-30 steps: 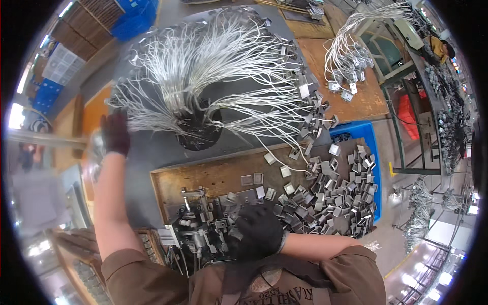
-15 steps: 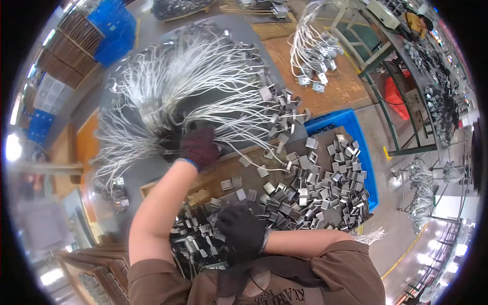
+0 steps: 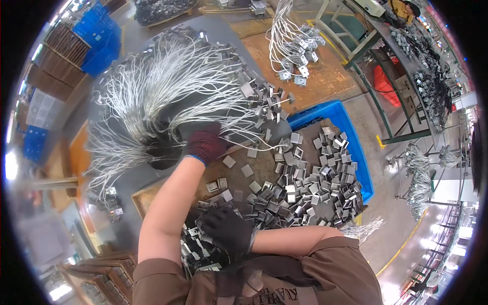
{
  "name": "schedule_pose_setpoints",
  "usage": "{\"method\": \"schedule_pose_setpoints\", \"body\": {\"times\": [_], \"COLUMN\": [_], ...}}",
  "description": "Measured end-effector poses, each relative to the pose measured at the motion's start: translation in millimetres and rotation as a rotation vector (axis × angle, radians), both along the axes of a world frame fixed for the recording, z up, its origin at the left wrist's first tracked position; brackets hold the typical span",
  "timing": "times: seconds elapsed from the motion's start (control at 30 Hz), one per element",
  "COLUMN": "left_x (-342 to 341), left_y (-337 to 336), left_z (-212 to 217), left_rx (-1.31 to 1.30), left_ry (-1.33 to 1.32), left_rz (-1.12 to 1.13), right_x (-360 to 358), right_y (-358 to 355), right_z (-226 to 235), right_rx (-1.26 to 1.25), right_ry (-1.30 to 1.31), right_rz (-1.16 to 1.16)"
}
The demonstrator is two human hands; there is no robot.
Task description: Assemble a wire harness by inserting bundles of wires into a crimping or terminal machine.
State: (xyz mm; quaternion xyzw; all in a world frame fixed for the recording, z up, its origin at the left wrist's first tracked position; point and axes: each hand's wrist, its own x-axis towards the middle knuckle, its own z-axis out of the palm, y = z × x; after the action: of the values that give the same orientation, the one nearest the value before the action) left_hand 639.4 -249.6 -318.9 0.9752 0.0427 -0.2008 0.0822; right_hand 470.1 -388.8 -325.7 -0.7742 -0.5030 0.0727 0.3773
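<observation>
My left hand (image 3: 204, 142), in a dark red and black glove, reaches to the inner edge of a fan of white cables (image 3: 178, 81) with small metal ends. Its fingers blur into the dark gap by the cables, so a grip cannot be made out. In a black glove, my right hand (image 3: 227, 229) is bent over a heap of metal fittings (image 3: 195, 246) close to my body. Its fingers curl downward, and whatever they hold is hidden. Right of it lie many loose square metal brackets (image 3: 310, 188) on a brown board.
A blue tray (image 3: 363, 162) borders the brackets on the right. Beyond it, another cable bundle (image 3: 292, 46) rests on a wooden board (image 3: 325, 76). A green-framed workbench (image 3: 406, 134) stands far right, with a person (image 3: 404, 10) behind it. Blue crates (image 3: 99, 38) stand far left.
The whole view has shifted a little. My left hand has moved rightward along the cables' inner edge, uncovering the dark gap beside it. My right hand stays over the fittings.
</observation>
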Motion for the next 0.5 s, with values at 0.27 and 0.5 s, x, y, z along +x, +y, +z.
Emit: {"method": "schedule_pose_setpoints", "body": {"times": [0.27,0.5], "left_x": [-30,-103], "left_y": [52,67], "left_z": [39,41], "left_rx": [-0.876,-0.538], "left_ry": [-0.396,-0.436], "left_rz": [0.256,-0.091], "right_x": [2,5], "right_y": [-6,-12], "right_z": [5,-2], "right_rx": [-0.137,-0.005], "right_ry": [0.043,0.003], "right_rz": [0.071,0.162]}}
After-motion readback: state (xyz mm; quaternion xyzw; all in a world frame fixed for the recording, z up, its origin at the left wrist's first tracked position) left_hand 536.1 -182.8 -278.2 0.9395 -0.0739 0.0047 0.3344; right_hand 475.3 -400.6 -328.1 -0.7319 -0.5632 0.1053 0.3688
